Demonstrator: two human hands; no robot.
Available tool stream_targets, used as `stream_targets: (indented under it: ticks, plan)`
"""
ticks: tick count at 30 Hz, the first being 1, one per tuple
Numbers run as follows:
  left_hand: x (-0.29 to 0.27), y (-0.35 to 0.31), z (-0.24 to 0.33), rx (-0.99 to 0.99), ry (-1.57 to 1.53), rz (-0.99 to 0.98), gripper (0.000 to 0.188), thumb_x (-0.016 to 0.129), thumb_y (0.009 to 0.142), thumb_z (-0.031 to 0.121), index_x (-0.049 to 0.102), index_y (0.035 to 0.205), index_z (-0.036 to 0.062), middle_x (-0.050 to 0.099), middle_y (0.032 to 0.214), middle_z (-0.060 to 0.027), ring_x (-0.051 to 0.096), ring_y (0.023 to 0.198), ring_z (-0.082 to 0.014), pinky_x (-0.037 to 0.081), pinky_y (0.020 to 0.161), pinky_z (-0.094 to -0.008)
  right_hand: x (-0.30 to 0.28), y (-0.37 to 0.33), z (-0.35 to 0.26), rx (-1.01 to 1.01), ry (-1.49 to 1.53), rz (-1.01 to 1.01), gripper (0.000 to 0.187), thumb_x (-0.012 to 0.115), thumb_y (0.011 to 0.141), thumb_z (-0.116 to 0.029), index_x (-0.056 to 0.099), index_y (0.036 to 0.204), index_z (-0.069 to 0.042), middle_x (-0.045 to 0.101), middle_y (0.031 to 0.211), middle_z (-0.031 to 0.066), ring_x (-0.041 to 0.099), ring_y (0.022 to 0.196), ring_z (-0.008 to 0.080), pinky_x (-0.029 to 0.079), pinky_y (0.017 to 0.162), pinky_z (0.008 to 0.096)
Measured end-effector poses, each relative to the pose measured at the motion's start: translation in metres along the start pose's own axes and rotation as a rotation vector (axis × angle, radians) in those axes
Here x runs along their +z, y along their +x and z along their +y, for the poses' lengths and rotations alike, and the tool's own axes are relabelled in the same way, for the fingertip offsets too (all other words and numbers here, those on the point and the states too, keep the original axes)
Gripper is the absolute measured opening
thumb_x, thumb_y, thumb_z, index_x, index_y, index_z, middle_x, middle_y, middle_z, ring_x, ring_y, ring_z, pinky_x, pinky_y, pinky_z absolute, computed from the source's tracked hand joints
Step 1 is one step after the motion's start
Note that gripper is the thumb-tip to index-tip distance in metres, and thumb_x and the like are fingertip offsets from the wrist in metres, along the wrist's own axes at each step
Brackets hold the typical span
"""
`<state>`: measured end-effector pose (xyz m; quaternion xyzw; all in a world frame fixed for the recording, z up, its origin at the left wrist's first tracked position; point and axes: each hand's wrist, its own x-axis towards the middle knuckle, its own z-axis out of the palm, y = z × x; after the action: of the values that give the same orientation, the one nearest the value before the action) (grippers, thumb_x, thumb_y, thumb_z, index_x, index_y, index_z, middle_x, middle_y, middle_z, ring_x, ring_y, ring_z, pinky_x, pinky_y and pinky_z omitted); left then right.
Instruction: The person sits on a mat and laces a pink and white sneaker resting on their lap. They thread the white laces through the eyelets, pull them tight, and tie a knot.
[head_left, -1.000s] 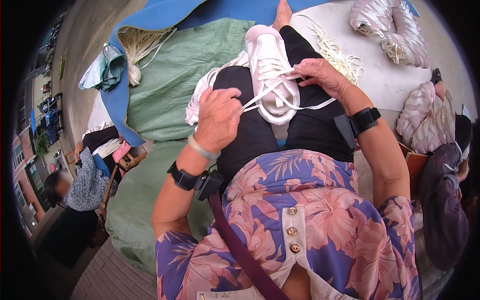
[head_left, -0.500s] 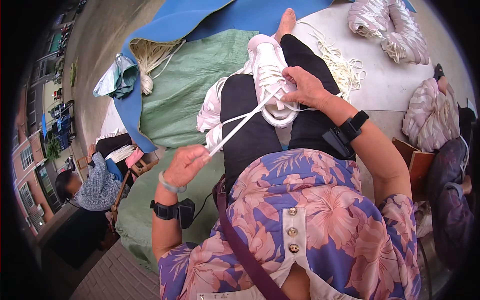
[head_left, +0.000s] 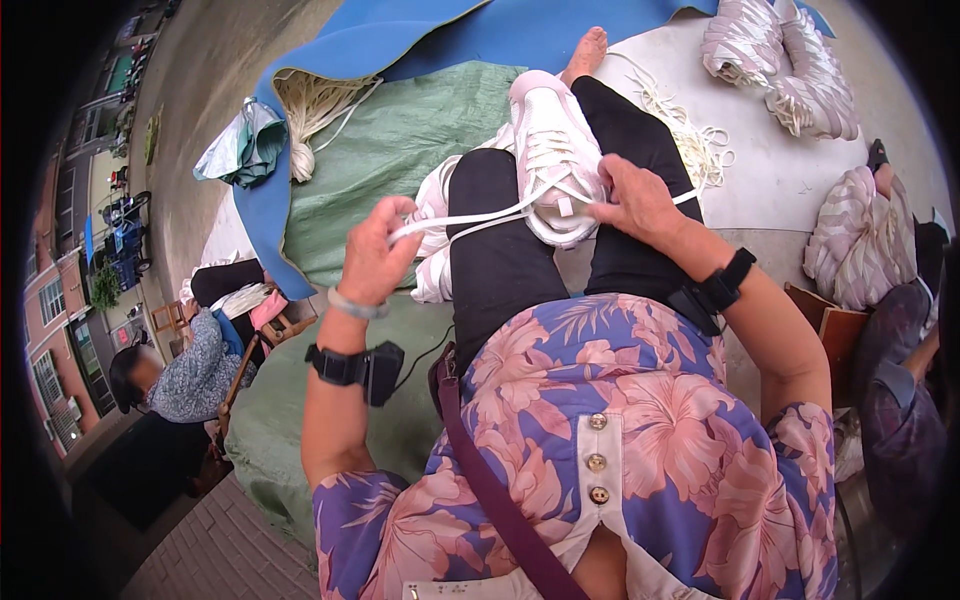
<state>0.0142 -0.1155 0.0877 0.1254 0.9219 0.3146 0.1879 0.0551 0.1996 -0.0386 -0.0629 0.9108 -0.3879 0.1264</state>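
Observation:
A white sneaker [head_left: 548, 140] rests on my lap between my black-trousered legs. My left hand [head_left: 378, 255] is raised to the left of it and pinches the white shoelace [head_left: 470, 218], which runs taut from my fingers to the shoe. At the sneaker's right side my right hand [head_left: 638, 200] presses on the shoe and holds another stretch of lace near the eyelets. A second white sneaker [head_left: 438, 215] lies partly hidden under my left thigh. Both wrists wear black bands.
Loose white laces [head_left: 690, 135] lie on the pale sheet at right. Bagged pale shoes [head_left: 775, 55] sit at the top right and more [head_left: 850, 240] at the right edge. A green sack [head_left: 400, 130] and blue mat [head_left: 440, 35] spread ahead. Another person [head_left: 190, 365] sits at left.
My left hand first drew the lace far out to the lower left, then came back up toward the sneaker. My right hand stayed on the shoe.

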Motion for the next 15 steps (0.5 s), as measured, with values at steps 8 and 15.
stream_targets:
  ticks: [8, 15]
  plan:
    - [-0.017, 0.009, -0.061, 0.324, 0.541, 0.099, 0.014, 0.06, 0.08, 0.013, 0.059, 0.094, 0.0087, 0.057, 0.074, -0.0099, 0.058, 0.065, -0.0312, 0.045, 0.055, -0.0375, -0.009, -0.023, 0.007, -0.275, -0.263, 0.092, 0.005, 0.052, 0.079, -0.013, 0.054, 0.077, -0.009, 0.059, 0.07, 0.01, 0.058, 0.065, 0.0288, 0.042, 0.063, 0.0387]
    - [-0.024, -0.014, -0.055, 0.378, 0.534, 0.255, 0.01, 0.061, 0.079, 0.012, 0.059, 0.088, 0.0077, 0.055, 0.07, -0.0096, 0.054, 0.06, -0.031, 0.043, 0.053, -0.0375, -0.027, -0.013, 0.043, -0.144, -0.436, 0.131, 0.006, 0.051, 0.079, -0.01, 0.057, 0.081, -0.009, 0.058, 0.075, 0.0084, 0.058, 0.071, 0.029, 0.044, 0.066, 0.0393]
